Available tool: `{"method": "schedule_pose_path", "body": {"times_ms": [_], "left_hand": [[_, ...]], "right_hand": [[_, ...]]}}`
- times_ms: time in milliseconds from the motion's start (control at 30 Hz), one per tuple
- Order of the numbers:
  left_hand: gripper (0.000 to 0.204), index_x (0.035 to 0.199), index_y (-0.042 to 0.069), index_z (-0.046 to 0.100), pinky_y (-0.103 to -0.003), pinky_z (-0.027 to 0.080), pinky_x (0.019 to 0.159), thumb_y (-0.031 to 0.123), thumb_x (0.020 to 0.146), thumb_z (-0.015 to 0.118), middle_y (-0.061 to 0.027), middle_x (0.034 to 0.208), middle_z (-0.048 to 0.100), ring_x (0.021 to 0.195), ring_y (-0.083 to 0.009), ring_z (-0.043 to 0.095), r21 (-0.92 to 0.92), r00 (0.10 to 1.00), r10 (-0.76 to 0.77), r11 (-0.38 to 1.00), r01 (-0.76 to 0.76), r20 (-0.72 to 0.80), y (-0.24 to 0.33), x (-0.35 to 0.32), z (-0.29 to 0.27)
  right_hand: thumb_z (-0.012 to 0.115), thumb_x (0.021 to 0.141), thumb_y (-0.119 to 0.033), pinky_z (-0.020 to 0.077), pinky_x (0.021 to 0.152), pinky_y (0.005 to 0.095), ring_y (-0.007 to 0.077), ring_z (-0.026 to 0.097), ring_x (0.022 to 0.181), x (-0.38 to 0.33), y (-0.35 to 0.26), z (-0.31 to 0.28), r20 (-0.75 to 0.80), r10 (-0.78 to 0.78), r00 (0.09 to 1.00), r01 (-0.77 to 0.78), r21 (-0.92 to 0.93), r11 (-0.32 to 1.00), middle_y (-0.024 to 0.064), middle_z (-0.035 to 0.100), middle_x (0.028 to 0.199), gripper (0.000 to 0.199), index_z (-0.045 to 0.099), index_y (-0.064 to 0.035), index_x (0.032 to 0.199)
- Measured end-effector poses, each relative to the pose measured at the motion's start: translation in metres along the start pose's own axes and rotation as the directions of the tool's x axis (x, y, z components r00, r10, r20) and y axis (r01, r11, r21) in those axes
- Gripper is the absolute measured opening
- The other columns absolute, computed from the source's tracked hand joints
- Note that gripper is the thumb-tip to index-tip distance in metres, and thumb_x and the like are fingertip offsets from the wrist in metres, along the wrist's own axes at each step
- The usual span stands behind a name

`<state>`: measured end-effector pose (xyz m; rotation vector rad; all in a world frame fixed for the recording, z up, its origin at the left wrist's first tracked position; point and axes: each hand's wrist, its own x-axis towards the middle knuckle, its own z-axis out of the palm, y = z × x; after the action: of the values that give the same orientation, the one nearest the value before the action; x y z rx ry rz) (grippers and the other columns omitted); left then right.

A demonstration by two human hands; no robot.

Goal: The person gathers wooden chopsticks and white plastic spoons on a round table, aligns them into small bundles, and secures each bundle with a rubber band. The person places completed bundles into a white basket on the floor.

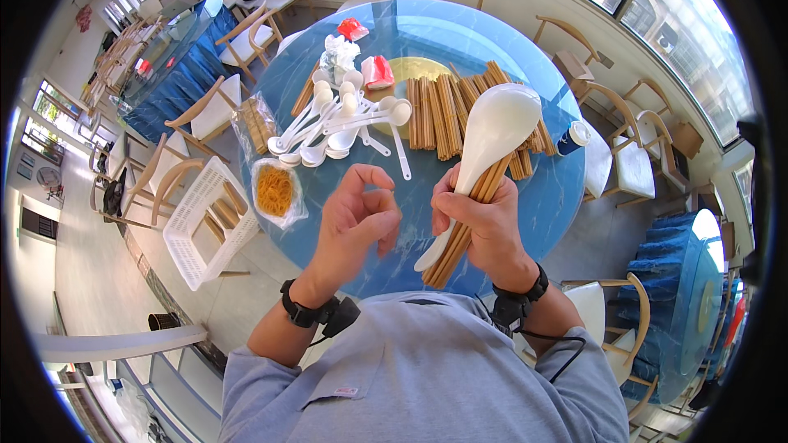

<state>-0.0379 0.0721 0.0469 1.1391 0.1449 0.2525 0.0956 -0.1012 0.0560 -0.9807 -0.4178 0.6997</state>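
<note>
My right hand [486,217] is closed around a bundle of brown wooden chopsticks [454,256] together with a large white spoon [497,127], its bowl up and away from me. Close to its left, my left hand [361,215] hangs over the table with loosely curled fingers, the thumb apart from the index finger and nothing visible between them. Beyond it lies a pile of white spoons [345,115], handles pointing various ways. More chopstick bundles [439,119] lie behind my right hand. To the left sits a clear plastic bag of orange-yellow rubber bands [279,192].
A round table [525,221] with a blue cover and glass top holds these things. Red-and-white packets [377,72], a clear packet [256,121] and a dark blue cup [573,138] stand around. A white basket [190,234] with chopstick bundles is left; chairs [632,166] surround the table.
</note>
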Motion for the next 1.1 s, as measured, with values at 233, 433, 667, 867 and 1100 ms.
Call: {"method": "schedule_pose_path", "body": {"times_ms": [233,433,667,867,1100], "left_hand": [[0.041,0.131,0.009,0.047,-0.027,0.04,0.049,-0.002,0.093,0.06,-0.0027,0.074,0.052,0.054,-0.0126,0.047,-0.09,0.998,0.032,0.996,-0.028,0.046,0.0,-0.002,0.004],[0.042,0.131,0.009,0.047,-0.027,0.039,0.049,-0.003,0.092,0.059,-0.0038,0.074,0.054,0.054,-0.0126,0.046,-0.068,0.997,0.017,0.998,-0.012,0.079,0.0,-0.004,0.004],[0.034,0.122,0.01,0.053,-0.025,0.038,0.049,-0.005,0.094,0.065,-0.0013,0.074,0.055,0.056,-0.0086,0.046,0.005,0.999,0.026,1.0,-0.026,-0.035,-0.016,-0.001,-0.004],[0.015,0.102,0.012,0.057,-0.024,0.036,0.047,0.009,0.103,0.072,0.002,0.074,0.054,0.056,-0.0061,0.045,-0.14,0.974,-0.095,0.988,0.067,-0.204,-0.032,0.022,-0.024],[0.037,0.089,0.01,0.059,-0.027,0.039,0.046,0.038,0.106,0.076,-0.0001,0.07,0.056,0.056,-0.01,0.052,-0.225,0.912,-0.344,0.928,0.296,-0.221,-0.073,0.025,-0.051]], "right_hand": [[0.077,0.09,0.003,0.0556,0.061,0.0297,0.0147,0.07,0.067,0.003,-0.002,0.002,-0.05,0.061,0.997,-0.067,-0.131,0.989,0.0109,0.078,0.104,0.021,0.074,0.0038,0.111],[0.077,0.089,0.004,0.0562,0.06,0.0301,0.0148,0.07,0.066,0.0,-0.001,0.005,0.008,0.156,0.988,-0.152,-0.16,0.975,0.0114,0.077,0.099,0.02,0.073,0.0035,0.108],[0.079,0.089,0.003,0.0566,0.06,0.0298,0.0148,0.069,0.065,-0.006,0.002,0.0,0.016,0.115,0.993,-0.112,-0.109,0.988,0.0083,0.074,0.088,0.013,0.074,0.002,0.101],[0.08,0.09,0.002,0.055,0.059,0.0294,0.0131,0.068,0.065,-0.009,0.012,0.002,0.057,0.128,0.99,-0.109,-0.261,0.959,0.0061,0.073,0.083,0.013,0.071,0.0005,0.098],[0.081,0.09,-0.003,0.0565,0.058,0.0323,0.0174,0.068,0.062,0.003,0.061,-0.026,-0.018,0.313,0.95,-0.31,-0.2,0.929,0.0096,0.071,0.079,0.013,0.071,0.0019,0.096]]}}
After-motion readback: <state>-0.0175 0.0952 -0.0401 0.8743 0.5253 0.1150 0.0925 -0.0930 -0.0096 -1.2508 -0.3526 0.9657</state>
